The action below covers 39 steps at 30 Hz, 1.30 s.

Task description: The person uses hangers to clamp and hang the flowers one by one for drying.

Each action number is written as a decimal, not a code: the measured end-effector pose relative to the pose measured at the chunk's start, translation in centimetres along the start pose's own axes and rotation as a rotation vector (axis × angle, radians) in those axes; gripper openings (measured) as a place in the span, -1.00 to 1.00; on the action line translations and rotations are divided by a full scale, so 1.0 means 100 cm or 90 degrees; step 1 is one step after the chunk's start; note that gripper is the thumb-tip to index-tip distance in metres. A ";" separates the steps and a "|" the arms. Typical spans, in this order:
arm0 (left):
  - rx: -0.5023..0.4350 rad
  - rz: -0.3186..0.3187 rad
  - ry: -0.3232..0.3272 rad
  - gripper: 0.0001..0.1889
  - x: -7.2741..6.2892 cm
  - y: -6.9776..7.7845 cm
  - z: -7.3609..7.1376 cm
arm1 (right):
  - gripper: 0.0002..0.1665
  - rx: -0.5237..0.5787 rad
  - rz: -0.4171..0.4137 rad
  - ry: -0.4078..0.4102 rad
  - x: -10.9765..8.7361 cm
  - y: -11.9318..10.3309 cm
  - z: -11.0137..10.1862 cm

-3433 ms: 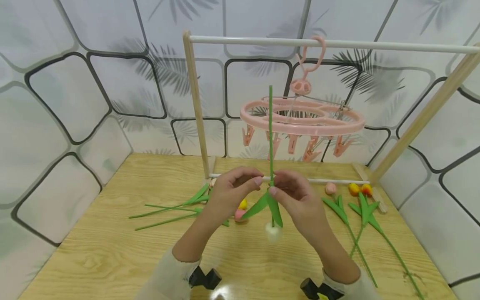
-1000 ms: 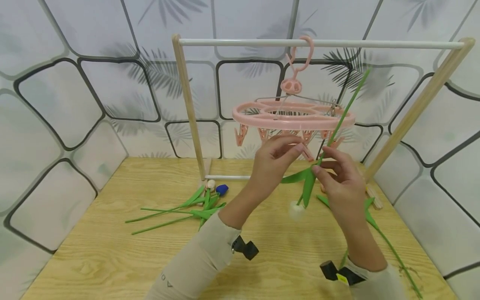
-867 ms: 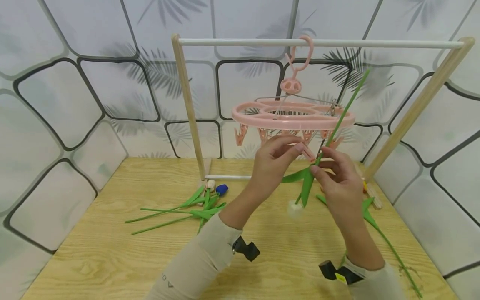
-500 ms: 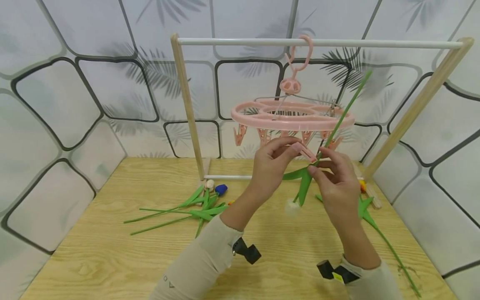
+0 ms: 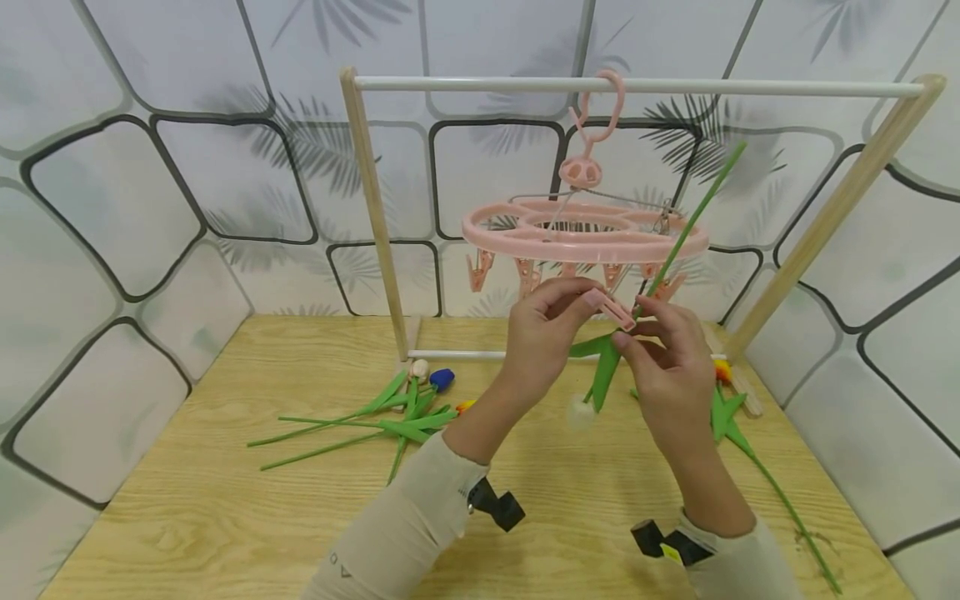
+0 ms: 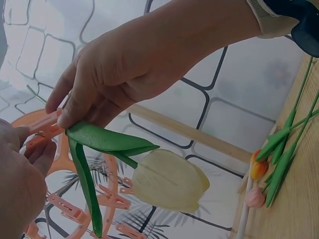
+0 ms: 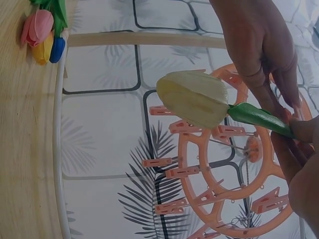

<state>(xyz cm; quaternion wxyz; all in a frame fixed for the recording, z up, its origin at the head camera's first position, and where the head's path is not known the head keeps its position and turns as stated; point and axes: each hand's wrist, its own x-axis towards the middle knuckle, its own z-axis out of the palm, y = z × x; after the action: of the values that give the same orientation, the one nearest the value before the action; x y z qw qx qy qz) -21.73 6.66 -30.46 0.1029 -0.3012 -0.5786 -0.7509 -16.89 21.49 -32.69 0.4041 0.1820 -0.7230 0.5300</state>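
An artificial white tulip (image 5: 582, 412) hangs head down, its green stem slanting up to the right past the pink hanger. My right hand (image 5: 675, 350) pinches that stem between thumb and fingers just above the leaves. My left hand (image 5: 536, 329) pinches a pink clothespin (image 5: 617, 310) whose front end is right at the stem, beside the right fingertips. The round pink clip hanger (image 5: 585, 246) hangs by its hook from the rack's white bar. In the right wrist view the white bloom (image 7: 192, 97) overlaps the hanging clips.
A wooden-sided rack (image 5: 378, 208) stands on the table (image 5: 187, 525) against a patterned wall. Several artificial tulips (image 5: 408, 425) lie at the left, including a blue bloom (image 5: 442, 380). More tulips (image 5: 723, 417) lie on the right, partly behind the right arm.
Both hands have moved up and right from the table's middle with the tulip, now tilted. My left hand has taken hold of a clothespin; its front end has shifted slightly down at the stem.
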 end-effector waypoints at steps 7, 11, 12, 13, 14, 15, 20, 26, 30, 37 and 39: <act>0.002 -0.005 0.002 -0.77 -0.001 -0.001 0.000 | -0.40 -0.021 -0.001 0.001 -0.001 0.001 0.000; -0.001 -0.001 0.001 -0.78 -0.002 -0.002 -0.001 | -0.41 -0.018 0.002 0.005 -0.001 0.001 0.002; 0.000 -0.002 0.003 -0.78 -0.002 -0.002 -0.001 | -0.41 -0.016 0.001 0.007 -0.001 0.001 0.003; 0.000 -0.003 0.005 -0.77 -0.002 -0.002 -0.001 | -0.42 -0.015 0.000 0.009 -0.001 0.000 0.004; 0.000 -0.004 0.006 -0.77 -0.003 -0.002 -0.001 | -0.42 -0.013 0.000 0.011 -0.001 0.000 0.005; -0.002 -0.005 0.008 -0.77 -0.003 -0.003 -0.001 | -0.43 -0.010 -0.001 0.015 -0.001 0.000 0.005; -0.023 0.000 0.013 -0.78 -0.004 -0.004 0.001 | -0.44 -0.014 0.004 0.033 -0.002 0.001 0.007; -0.049 0.001 0.009 -0.79 -0.005 -0.005 0.003 | -0.43 -0.024 0.010 0.048 -0.004 0.004 0.007; -0.046 -0.008 0.009 -0.78 -0.006 -0.006 0.002 | -0.44 -0.022 0.005 0.049 -0.005 0.005 0.008; -0.020 -0.005 -0.003 -0.75 -0.006 -0.008 0.001 | -0.45 -0.008 -0.005 0.049 -0.004 0.007 0.009; -0.009 0.000 -0.001 -0.74 -0.006 -0.009 0.001 | -0.46 -0.007 -0.005 0.051 -0.004 0.008 0.009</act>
<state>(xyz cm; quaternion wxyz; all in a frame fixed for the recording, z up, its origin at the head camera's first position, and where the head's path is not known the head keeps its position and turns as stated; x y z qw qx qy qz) -21.67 6.91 -31.53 0.1006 -0.3026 -0.5730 -0.7550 -17.55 20.90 -33.55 0.4359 0.1611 -0.7083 0.5314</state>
